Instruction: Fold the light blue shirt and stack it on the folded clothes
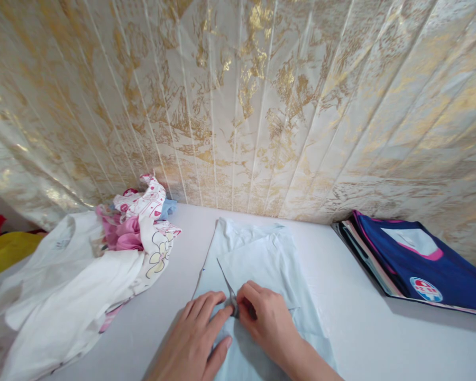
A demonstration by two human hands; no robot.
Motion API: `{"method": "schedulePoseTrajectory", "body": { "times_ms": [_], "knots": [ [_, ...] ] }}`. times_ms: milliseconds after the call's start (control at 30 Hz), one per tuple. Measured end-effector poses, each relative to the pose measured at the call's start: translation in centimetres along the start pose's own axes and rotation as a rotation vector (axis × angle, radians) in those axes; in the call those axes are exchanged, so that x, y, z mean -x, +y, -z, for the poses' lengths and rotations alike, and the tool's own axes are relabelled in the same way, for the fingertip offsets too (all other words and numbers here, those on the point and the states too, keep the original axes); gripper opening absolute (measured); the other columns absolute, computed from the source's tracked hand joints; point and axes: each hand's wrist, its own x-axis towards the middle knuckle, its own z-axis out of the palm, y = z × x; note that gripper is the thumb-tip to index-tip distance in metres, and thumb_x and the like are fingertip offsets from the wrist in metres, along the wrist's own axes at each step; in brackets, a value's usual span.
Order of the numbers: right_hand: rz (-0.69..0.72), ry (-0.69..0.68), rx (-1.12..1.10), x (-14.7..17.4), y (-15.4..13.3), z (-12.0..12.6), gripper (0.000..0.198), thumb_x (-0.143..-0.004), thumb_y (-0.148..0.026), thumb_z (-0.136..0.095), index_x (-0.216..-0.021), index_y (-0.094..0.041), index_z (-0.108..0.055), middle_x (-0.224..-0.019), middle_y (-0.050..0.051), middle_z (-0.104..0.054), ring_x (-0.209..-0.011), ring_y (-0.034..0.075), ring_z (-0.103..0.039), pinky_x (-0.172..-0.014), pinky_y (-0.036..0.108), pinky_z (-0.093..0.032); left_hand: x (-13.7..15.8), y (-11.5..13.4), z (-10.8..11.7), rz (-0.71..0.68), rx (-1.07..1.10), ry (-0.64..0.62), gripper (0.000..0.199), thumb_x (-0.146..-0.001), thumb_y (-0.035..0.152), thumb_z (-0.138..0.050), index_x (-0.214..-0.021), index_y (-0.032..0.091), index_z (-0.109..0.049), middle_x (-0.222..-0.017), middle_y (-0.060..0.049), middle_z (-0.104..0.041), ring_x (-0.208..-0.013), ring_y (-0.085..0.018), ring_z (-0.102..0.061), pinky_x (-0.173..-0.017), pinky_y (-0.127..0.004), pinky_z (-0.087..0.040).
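Note:
A light blue garment point(262, 259) lies on the white table in front of me, with one layer folded over another and some wrinkles near its far end. My left hand point(198, 328) rests on its left side, fingers stretched out and its index fingertip near the fold. Close by, my right hand point(265, 317) has its fingers curled in a pinch at the fold's edge, on the garment's cloth. Between the two hands a thin dark tapering strip point(228, 288) runs away from me; whether it is a shadowed gap or a separate thing I cannot tell.
To the left is a loose heap of white clothes point(71, 286) with pink and printed pieces point(133, 227) on top. Something yellow point(11, 251) lies at the far left. On the right sits a stack of folded clothes point(452, 270), navy on top. A gold-patterned curtain point(238, 106) hangs behind the table point(365, 338).

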Motion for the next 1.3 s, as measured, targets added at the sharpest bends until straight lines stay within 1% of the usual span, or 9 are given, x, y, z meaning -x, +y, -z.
{"method": "schedulePoseTrajectory", "body": {
  "times_ms": [167, 367, 533, 733, 867, 1033, 1100, 1200, 1300],
  "knots": [
    [-0.044, -0.009, -0.090, 0.29, -0.14, 0.52, 0.014, -0.075, -0.008, -0.049, -0.078, -0.020, -0.055, -0.070, -0.003, -0.058, -0.057, 0.011, -0.050, -0.057, 0.020, -0.032, -0.11, -0.01, 0.13, -0.006, -0.009, -0.013, 0.038, -0.091, 0.032, -0.055, -0.129, 0.027, -0.052, -0.127, -0.007, -0.056, -0.114, -0.025, -0.054, -0.091, -0.036, -0.048],
    [0.009, -0.013, 0.036, 0.21, -0.47, 0.14, 0.024, -0.070, -0.007, -0.050, -0.088, -0.021, -0.057, -0.080, 0.000, -0.060, -0.066, 0.014, -0.054, -0.061, 0.023, -0.033, -0.06, 0.07, 0.04, 0.015, 0.003, 0.030, 0.038, -0.091, 0.030, -0.055, -0.127, 0.023, -0.052, -0.127, -0.007, -0.058, -0.114, -0.025, -0.055, -0.093, -0.036, -0.047],
    [-0.013, -0.012, 0.011, 0.12, -0.17, 0.00, 0.016, -0.075, -0.007, -0.047, -0.079, -0.020, -0.054, -0.074, -0.002, -0.057, -0.059, 0.012, -0.049, -0.058, 0.022, -0.030, -0.08, 0.14, 0.17, 0.013, -0.007, 0.005, 0.039, -0.091, 0.030, -0.055, -0.129, 0.025, -0.052, -0.128, -0.006, -0.057, -0.114, -0.025, -0.054, -0.092, -0.037, -0.048],
    [-0.059, 0.005, -0.145, 0.31, 0.01, 0.30, 0.014, -0.072, -0.007, -0.049, -0.073, -0.020, -0.050, -0.068, -0.004, -0.052, -0.058, 0.010, -0.046, -0.057, 0.021, -0.030, -0.20, 0.22, 0.50, -0.005, -0.020, -0.034, 0.045, -0.091, 0.029, -0.055, -0.136, 0.029, -0.048, -0.129, -0.006, -0.055, -0.115, -0.026, -0.053, -0.092, -0.037, -0.048],
    [-0.087, 0.003, -0.198, 0.35, -0.02, 0.33, 0.013, -0.072, -0.007, -0.051, -0.073, -0.020, -0.053, -0.067, -0.005, -0.054, -0.059, 0.010, -0.048, -0.058, 0.021, -0.031, -0.23, 0.27, 0.67, -0.004, -0.013, -0.037, 0.046, -0.092, 0.028, -0.054, -0.138, 0.029, -0.047, -0.128, -0.007, -0.055, -0.114, -0.026, -0.053, -0.091, -0.037, -0.049],
    [-0.126, -0.028, -0.240, 0.24, -0.09, 0.61, 0.012, -0.077, -0.011, -0.054, -0.077, -0.019, -0.063, -0.068, -0.003, -0.058, -0.062, 0.012, -0.052, -0.060, 0.022, -0.035, -0.28, 0.37, 0.71, 0.007, -0.001, -0.031, 0.043, -0.091, 0.027, -0.054, -0.134, 0.029, -0.050, -0.127, -0.006, -0.056, -0.114, -0.025, -0.054, -0.091, -0.036, -0.048],
    [-0.114, -0.041, -0.254, 0.16, -0.09, 0.73, 0.019, -0.078, -0.009, -0.052, -0.080, -0.020, -0.067, -0.072, -0.002, -0.061, -0.063, 0.012, -0.053, -0.062, 0.022, -0.037, -0.33, 0.40, 0.70, 0.010, 0.008, -0.021, 0.043, -0.090, 0.026, -0.054, -0.133, 0.027, -0.050, -0.126, -0.006, -0.057, -0.114, -0.025, -0.054, -0.091, -0.036, -0.048],
    [-0.082, -0.057, -0.245, 0.04, -0.09, 0.80, 0.028, -0.075, -0.003, -0.048, -0.081, -0.020, -0.070, -0.076, -0.001, -0.061, -0.066, 0.012, -0.055, -0.064, 0.022, -0.038, -0.40, 0.40, 0.63, 0.021, 0.029, 0.009, 0.046, -0.091, 0.027, -0.054, -0.136, 0.023, -0.045, -0.125, -0.006, -0.058, -0.114, -0.024, -0.054, -0.092, -0.035, -0.048],
    [-0.066, -0.060, -0.211, -0.01, -0.14, 0.78, 0.027, -0.073, -0.001, -0.049, -0.080, -0.020, -0.068, -0.076, -0.002, -0.059, -0.067, 0.012, -0.055, -0.064, 0.022, -0.038, -0.37, 0.35, 0.54, 0.008, 0.007, 0.007, 0.050, -0.092, 0.027, -0.054, -0.140, 0.024, -0.042, -0.127, -0.006, -0.058, -0.114, -0.024, -0.054, -0.093, -0.034, -0.047]
  ]
}}
